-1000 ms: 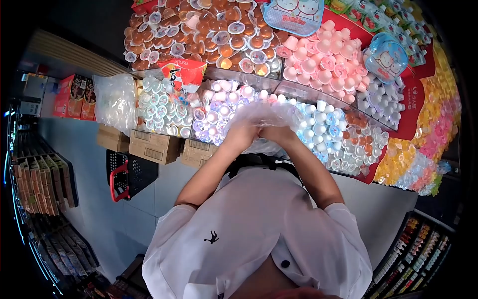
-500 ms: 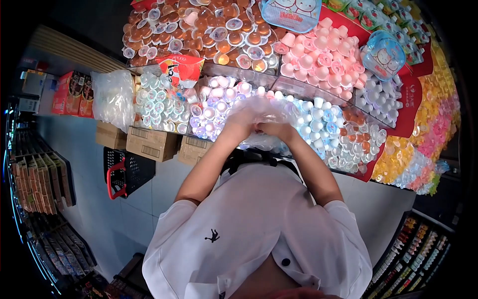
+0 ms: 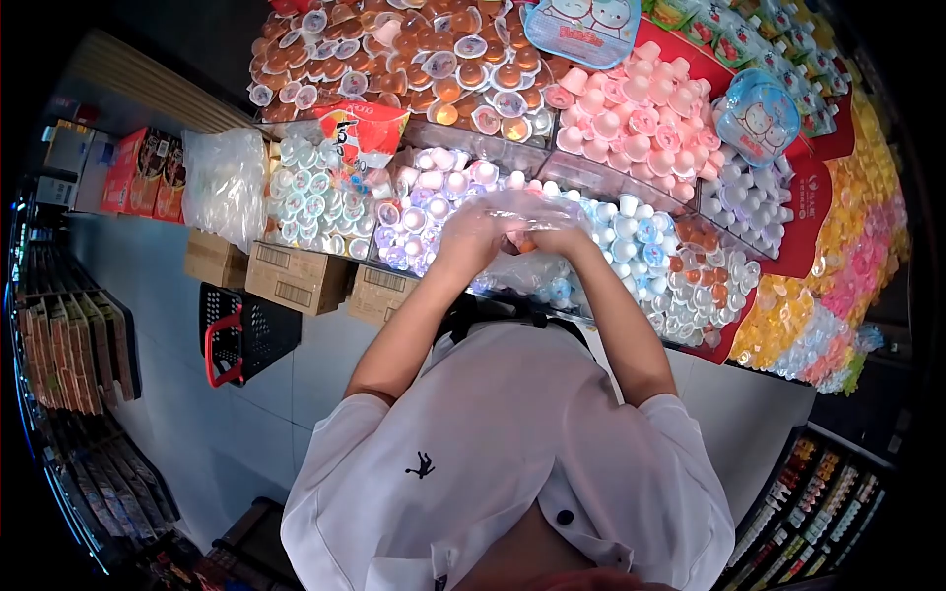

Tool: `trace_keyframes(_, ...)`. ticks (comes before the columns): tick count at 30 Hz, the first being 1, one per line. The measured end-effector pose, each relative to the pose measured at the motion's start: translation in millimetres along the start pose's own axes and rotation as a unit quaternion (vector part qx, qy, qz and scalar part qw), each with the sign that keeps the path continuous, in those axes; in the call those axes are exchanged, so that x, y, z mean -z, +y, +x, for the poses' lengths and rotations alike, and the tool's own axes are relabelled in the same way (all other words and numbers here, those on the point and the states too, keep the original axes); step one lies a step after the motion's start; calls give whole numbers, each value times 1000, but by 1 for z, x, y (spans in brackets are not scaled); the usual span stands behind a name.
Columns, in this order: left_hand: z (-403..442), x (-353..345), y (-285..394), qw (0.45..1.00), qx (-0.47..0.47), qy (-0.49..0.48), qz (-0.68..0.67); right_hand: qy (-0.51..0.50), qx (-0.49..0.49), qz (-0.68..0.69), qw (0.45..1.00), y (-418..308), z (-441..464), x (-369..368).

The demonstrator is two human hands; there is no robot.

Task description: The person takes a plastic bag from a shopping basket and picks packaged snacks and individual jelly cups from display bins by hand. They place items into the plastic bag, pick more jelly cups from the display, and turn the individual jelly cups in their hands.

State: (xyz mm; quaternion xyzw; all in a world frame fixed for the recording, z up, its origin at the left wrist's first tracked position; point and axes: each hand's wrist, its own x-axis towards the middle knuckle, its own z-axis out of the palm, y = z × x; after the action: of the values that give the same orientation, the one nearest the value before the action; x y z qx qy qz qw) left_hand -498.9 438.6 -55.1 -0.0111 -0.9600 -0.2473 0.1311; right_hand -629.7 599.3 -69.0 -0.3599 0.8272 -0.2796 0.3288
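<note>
A clear plastic bag (image 3: pixel 532 214) is stretched between my two hands, over the bins of small jelly cups. My left hand (image 3: pixel 471 242) grips its left side, partly covered by the film. At the right side my right hand (image 3: pixel 558 241) is closed on the bag too. Something reddish shows between the hands, too small to make out. Purple and white cups (image 3: pixel 424 212) lie just left of my left hand. Blue and white cups (image 3: pixel 631 241) lie to the right of my right hand.
Pink cups (image 3: pixel 641 118) and orange-brown cups (image 3: pixel 394 59) fill the bins behind. A red snack bag (image 3: pixel 365 133) and a roll of clear bags (image 3: pixel 225 187) lie at left. Below stand cardboard boxes (image 3: pixel 296 278) and a black basket (image 3: pixel 261 335) with a red handle.
The bag between my hands is spread wider, and a gap shows under its upper edge. My hands stay at about the same place. The view has shifted slightly.
</note>
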Motion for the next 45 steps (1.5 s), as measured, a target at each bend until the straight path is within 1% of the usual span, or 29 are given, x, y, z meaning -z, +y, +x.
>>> trace_keyframes(3, 0, -1, 3, 1000, 21, 2, -1, -17, -50, -3, 999, -26, -11, 13)
trace_keyframes(5, -2, -13, -4, 1000, 19, 24, 3, 51, 62, -84, 993, 3, -6, -4)
trace_keyframes(6, -1, -13, -3, 999, 18, 36, 5, 84, 118, -125, 981, 3, -7, -5)
trace_keyframes(9, -2, -12, 2, 995, -5, 92, -43, 61, 70, -139, 986, -4, -13, -2)
trace_keyframes(12, 0, -11, 4, 997, 30, 33, -57, 38, 54, -137, 988, -20, -21, 10)
trace_keyframes(15, 5, -21, -3, 989, -86, 107, -63, 62, 117, -123, 984, -3, -19, 0)
trace_keyframes(16, 8, -23, 2, 952, -7, 80, -294, 53, 114, -112, 986, 3, -16, -2)
trace_keyframes(17, 11, -27, 9, 858, 71, 48, -507, 44, 111, -100, 988, 8, -13, -3)
trace_keyframes(19, 10, -25, 16, 791, 115, 20, -601, 35, 109, -78, 990, 9, -13, -3)
trace_keyframes(20, 8, -23, 15, 859, 81, 28, -504, 36, 109, -67, 991, 9, -14, -2)
trace_keyframes(21, 8, -24, 14, 847, 87, 7, -524, 36, 110, -57, 992, 9, -15, -2)
trace_keyframes(22, 7, -24, 12, 835, 94, -14, -542, 31, 90, -31, 995, 11, -15, -3)
trace_keyframes(23, 8, -30, 8, 729, 140, -61, -667, 27, 72, -6, 997, 13, -14, -4)
trace_keyframes(24, 6, -37, 3, 748, 143, -90, -642, 21, 53, 19, 998, 15, -13, -5)
trace_keyframes(25, 4, -44, -2, 766, 143, -120, -615, 45, 61, 16, 997, 14, -16, -6)
trace_keyframes(26, -1, -51, -6, 891, 96, -126, -426, 70, 69, 14, 995, 13, -20, -8)
trace_keyframes(27, -2, -48, -3, 940, 61, -116, -315, 95, 78, 11, 992, 12, -22, -10)
trace_keyframes(28, -3, -44, 0, 975, 30, -99, -198, 104, 78, 23, 991, 16, -20, -12)
trace_keyframes(30, -2, -35, 9, 985, 1, -45, -164, 123, 79, 47, 988, 25, -16, -18)
trace_keyframes(33, 0, -28, 14, 984, -46, -5, -173, 104, 101, 105, 984, 34, -13, -21)
trace_keyframes(35, 6, -33, 18, 984, -18, 2, -179, 117, 102, 99, 983, 48, -3, -32)
trace_keyframes(36, 9, -36, 19, 983, -4, 6, -182, 124, 102, 96, 982, 44, -2, -32)
trace_keyframes(39, 11, -39, 17, 979, -33, 70, -188, 90, 68, 170, 979, 32, -13, -24)
trace_keyframes(42, 2, -33, 15, 979, 56, -82, -178, 103, 60, 161, 980, 21, -19, -21)
trace_keyframes(45, -3, -9, 23, 984, -23, 48, -168, 73, 85, 206, 972, 23, -21, -20)
